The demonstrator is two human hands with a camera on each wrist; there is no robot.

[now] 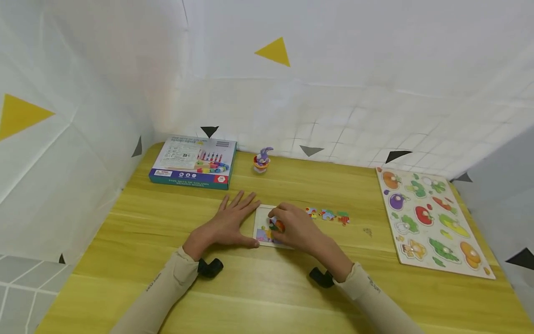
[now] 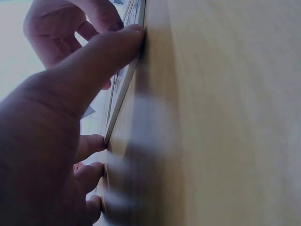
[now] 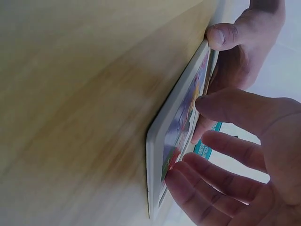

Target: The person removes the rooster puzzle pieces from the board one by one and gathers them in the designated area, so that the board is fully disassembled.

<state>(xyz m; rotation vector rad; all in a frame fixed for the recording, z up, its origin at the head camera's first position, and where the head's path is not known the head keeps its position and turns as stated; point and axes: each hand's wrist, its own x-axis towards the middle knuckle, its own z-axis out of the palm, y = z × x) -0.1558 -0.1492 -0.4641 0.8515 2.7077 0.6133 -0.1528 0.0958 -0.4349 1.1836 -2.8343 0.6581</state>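
A small jigsaw tray [image 1: 273, 245] with a pale rim lies on the table, its near part covered with coloured pieces. My left hand [image 1: 231, 222] rests spread out at the tray's left side, thumb at the near corner and index fingertip at the far corner. Over the tray, my right hand [image 1: 298, 227] is bent, with thumb and fingers about an orange and green puzzle piece [image 1: 278, 226]. In the right wrist view those fingertips [image 3: 175, 181] touch the picture surface. Part of the tray is hidden beneath this hand. Loose puzzle pieces [image 1: 327, 214] lie just right of it.
At the back left lies a boxed bead set [image 1: 192, 162]. A purple rabbit toy [image 1: 262, 160] stands behind the tray. A vegetable peg board [image 1: 434, 222] covers the table's right side. White sheeting [image 1: 333, 93] hangs behind the table [image 1: 258, 297].
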